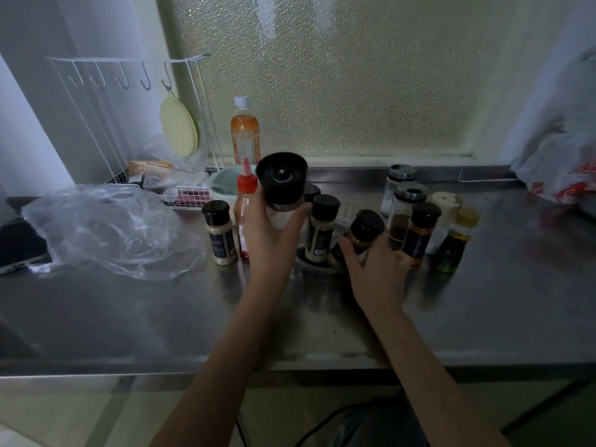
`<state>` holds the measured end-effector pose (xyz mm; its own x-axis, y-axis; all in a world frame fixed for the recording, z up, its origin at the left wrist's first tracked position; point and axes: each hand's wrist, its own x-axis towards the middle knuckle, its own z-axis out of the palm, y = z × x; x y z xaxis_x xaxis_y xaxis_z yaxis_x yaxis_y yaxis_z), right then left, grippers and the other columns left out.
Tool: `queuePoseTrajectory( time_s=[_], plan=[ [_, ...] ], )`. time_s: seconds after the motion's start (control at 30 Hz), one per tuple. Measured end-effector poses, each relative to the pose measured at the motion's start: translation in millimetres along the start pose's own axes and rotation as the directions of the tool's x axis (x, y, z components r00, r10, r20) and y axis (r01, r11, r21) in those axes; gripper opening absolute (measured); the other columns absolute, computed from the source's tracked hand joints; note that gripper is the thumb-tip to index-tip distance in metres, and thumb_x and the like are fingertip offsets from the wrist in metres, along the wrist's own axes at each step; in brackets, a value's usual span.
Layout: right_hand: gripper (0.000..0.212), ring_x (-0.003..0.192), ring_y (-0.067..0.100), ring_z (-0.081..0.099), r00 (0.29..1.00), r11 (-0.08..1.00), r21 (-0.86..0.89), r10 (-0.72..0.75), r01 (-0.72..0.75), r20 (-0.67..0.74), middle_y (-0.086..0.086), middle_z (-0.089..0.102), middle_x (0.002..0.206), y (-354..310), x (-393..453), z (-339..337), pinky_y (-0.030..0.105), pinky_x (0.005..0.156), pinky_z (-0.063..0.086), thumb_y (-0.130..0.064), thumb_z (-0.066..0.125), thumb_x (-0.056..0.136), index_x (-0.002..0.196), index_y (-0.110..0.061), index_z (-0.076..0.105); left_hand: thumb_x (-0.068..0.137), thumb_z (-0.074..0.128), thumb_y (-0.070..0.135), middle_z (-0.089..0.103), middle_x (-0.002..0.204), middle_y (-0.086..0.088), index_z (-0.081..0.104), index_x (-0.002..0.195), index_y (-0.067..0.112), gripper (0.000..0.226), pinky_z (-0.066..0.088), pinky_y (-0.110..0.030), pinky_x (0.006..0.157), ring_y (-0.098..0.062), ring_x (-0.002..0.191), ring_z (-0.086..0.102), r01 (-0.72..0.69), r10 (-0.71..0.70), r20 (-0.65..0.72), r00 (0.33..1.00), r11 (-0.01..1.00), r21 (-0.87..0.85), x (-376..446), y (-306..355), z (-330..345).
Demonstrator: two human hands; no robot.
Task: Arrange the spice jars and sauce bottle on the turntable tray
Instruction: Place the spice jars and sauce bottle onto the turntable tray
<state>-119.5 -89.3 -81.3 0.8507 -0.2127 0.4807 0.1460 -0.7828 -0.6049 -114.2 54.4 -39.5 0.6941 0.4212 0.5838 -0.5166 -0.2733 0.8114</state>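
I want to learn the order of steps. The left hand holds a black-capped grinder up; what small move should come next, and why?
Probably lower the grinder in the left hand onto a free spot of the turntable tray. It is held above the counter, while the right hand is tilting a dark-capped jar at the tray's right edge.

Turntable tray (317, 269) mostly hidden behind hands & jars, only a bit of rim shows; sauce bottle (246, 201) body covered by left hand (269, 233); small jar (311, 191) at back nearly all hidden, labels too dark/blurry to read, right-edge bag (561, 175) cut off, prob plastic
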Motion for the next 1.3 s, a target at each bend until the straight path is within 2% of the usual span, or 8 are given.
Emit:
queuePoseTrajectory(
  time_s=[0.17, 0.47, 0.67, 0.8, 0.9, 1.03, 1.13, 1.3],
  plan=[
    [0.044, 0.091, 0.023, 0.059, 0.995, 0.989, -0.122, -0.08, 0.087, 0.061, 0.001, 0.067, 0.1, 0, 1, 5, 0.035, 0.083, 0.024, -0.057, 0.035, 0.092, 0.114, -0.021, 0.048, 0.075, 0.076, 0.015, 0.064, 0.112, -0.004, 0.055, 0.115, 0.013, 0.045, 0.05, -0.038, 0.092, -0.015, 0.107, 0.059, -0.001, -0.006, 0.14, 0.99, 0.999, 0.051, 2, -26, 2],
    [0.056, 0.086, 0.016, 0.057, 0.986, 0.964, -0.219, -0.127, 0.148, 0.106, -0.007, 0.064, 0.089, 2, 0, 9, 0.033, 0.077, 0.022, -0.068, 0.018, 0.085, 0.101, -0.029, 0.055, 0.08, 0.072, 0.021, 0.062, 0.105, 0.007, 0.055, 0.112, 0.018, 0.036, 0.049, -0.031, 0.087, -0.006, 0.1, 0.058, -0.044, 0.018, 0.215, 0.977, 0.992, 0.119, -5, -38, 3],
    [0.046, 0.097, 0.014, 0.056, 0.989, 0.99, 0.092, -0.099, 0.11, -0.109, -0.008, 0.061, 0.097, 2, -6, 4, 0.038, 0.094, 0.029, -0.052, 0.024, 0.091, 0.106, -0.025, 0.057, 0.085, 0.058, 0.026, 0.05, 0.104, -0.007, 0.048, 0.11, 0.01, 0.031, 0.047, -0.043, 0.081, -0.03, 0.096, 0.053, -0.234, 0.298, -0.177, 0.938, 0.922, 0.31, -16, -26, -19],
    [0.03, 0.111, 0.026, 0.049, 0.914, 0.994, 0.107, 0.04, 0.003, -0.403, 0.009, 0.057, 0.116, 8, -6, -2, 0.04, 0.096, 0.031, -0.033, 0.046, 0.093, 0.114, -0.014, 0.052, 0.083, 0.066, 0.025, 0.051, 0.109, -0.022, 0.051, 0.114, -0.003, 0.045, 0.038, -0.044, 0.089, -0.034, 0.104, 0.045, 0.056, 0.167, -0.413, 0.895, 0.877, 0.476, -6, -39, -25],
    [0.046, 0.127, 0.031, 0.041, 0.829, 0.979, 0.163, 0.194, -0.126, -0.524, 0.013, 0.048, 0.136, 15, 1, -7, 0.045, 0.104, 0.03, -0.021, 0.058, 0.085, 0.128, -0.01, 0.045, 0.081, 0.062, 0.041, 0.05, 0.114, -0.028, 0.044, 0.123, -0.007, 0.066, 0.03, -0.042, 0.091, -0.042, 0.105, 0.045, 0.166, 0.049, -0.373, 0.926, 0.837, 0.522, -1, -52, -24],
    [0.063, 0.135, 0.031, 0.033, 0.758, 0.951, 0.236, 0.304, -0.201, -0.578, 0.012, 0.036, 0.148, 28, 17, -15, 0.045, 0.109, 0.026, -0.026, 0.06, 0.082, 0.138, -0.01, 0.035, 0.073, 0.06, 0.053, 0.048, 0.122, -0.027, 0.038, 0.131, -0.005, 0.085, 0.03, -0.046, 0.097, -0.043, 0.11, 0.044, 0.18, -0.002, -0.343, 0.939, 0.854, 0.489, -1, -60, -26],
    [0.064, 0.137, 0.029, 0.031, 0.709, 0.923, 0.298, 0.378, -0.241, -0.595, 0.012, 0.034, 0.149, 43, 24, -18, 0.042, 0.111, 0.024, -0.032, 0.055, 0.085, 0.14, -0.011, 0.031, 0.065, 0.064, 0.041, 0.045, 0.132, -0.025, 0.032, 0.136, -0.002, 0.089, 0.029, -0.046, 0.104, -0.04, 0.121, 0.04, 0.248, -0.136, -0.35, 0.927, 0.922, 0.298, 4, -66, -31],
    [0.064, 0.125, 0.033, 0.047, 0.752, 0.849, 0.439, 0.489, -0.295, -0.441, 0.017, 0.046, 0.14, 61, 32, -14, 0.039, 0.103, 0.038, -0.019, 0.053, 0.087, 0.143, -0.011, 0.024, 0.069, 0.06, 0.002, 0.056, 0.115, -0.022, 0.045, 0.116, 0.002, 0.05, 0.044, -0.049, 0.091, -0.039, 0.107, 0.053, 0.382, -0.299, -0.351, 0.887, 0.903, 0.196, 9, -81, -38]
  ],
)
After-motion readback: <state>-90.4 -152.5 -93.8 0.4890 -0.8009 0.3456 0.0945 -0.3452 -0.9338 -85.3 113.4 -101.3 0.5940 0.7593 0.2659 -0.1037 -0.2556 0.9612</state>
